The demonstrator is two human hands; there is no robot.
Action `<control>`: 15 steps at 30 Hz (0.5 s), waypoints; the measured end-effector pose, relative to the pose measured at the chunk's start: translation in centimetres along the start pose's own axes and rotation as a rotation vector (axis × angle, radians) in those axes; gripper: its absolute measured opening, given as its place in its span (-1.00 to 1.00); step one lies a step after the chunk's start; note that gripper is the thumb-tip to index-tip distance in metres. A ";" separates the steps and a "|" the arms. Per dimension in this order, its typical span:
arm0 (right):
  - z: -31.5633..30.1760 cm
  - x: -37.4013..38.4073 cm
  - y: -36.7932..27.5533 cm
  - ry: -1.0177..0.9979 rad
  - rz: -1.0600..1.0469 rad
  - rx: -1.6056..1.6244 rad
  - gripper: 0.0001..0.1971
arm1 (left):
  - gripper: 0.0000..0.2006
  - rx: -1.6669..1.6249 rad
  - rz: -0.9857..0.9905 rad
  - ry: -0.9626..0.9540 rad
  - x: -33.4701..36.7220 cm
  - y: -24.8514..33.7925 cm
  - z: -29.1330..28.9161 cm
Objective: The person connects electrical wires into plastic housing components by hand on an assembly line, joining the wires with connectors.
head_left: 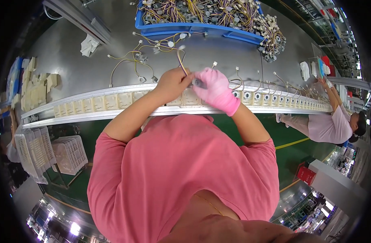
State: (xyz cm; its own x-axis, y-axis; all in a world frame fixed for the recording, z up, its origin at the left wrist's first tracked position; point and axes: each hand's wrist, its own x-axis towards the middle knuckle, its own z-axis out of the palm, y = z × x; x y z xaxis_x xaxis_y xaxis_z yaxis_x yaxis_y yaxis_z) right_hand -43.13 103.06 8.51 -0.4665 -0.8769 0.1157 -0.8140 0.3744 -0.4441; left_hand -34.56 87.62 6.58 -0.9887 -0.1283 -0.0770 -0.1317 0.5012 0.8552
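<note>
Pinched a wire [180, 58] in the grip of the left hand [173, 84], pointed lengthwise away from the body [189, 162]; grasped a grey cap [198, 83] with the right hand [213, 88], near the pale blocks [189, 98].

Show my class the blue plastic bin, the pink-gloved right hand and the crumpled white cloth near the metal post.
Blue plastic bin [165, 28]: head view, front wall.
Pink-gloved right hand [215, 87]: head view, back of hand.
Crumpled white cloth [88, 45]: head view, middle.

Green floor [288, 160] with a yellow line [292, 143], grey metal tabletop [82, 71], bright light [75, 229] lower left.
</note>
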 end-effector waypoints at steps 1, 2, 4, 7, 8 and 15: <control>0.3 -0.2 0.2 -0.056 -0.090 -0.040 -0.79 | -0.82 0.001 -0.002 -0.002 -0.5 -0.3 -0.1; 0.6 -0.5 0.2 -0.059 -0.090 -0.036 -0.79 | -0.85 0.126 0.203 0.033 -1.2 -0.7 0.0; 1.1 -0.8 -0.1 -0.193 -0.282 -0.311 -0.75 | -0.87 0.253 0.400 0.068 -1.9 -1.0 0.4; 0.8 -1.0 -0.6 -0.263 -0.331 -0.374 -0.75 | -0.91 0.412 0.375 0.026 -2.7 -1.3 0.9; 0.7 -0.8 -0.8 -0.343 -0.288 -0.364 -0.75 | -0.91 0.394 0.390 0.045 -2.4 -1.6 1.1; 2.4 -3.8 -1.7 -0.033 -0.096 -0.242 -0.62 | -0.87 0.416 0.306 0.127 -3.0 -1.3 2.9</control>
State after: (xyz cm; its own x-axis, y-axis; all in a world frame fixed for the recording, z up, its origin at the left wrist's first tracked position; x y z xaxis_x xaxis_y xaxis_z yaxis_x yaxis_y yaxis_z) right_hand -39.21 105.02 6.70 -0.3747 -0.9198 0.1163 -0.9150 0.3466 -0.2065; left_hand -31.66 89.85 4.23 -0.9733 -0.0128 0.2290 0.1188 0.8260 0.5511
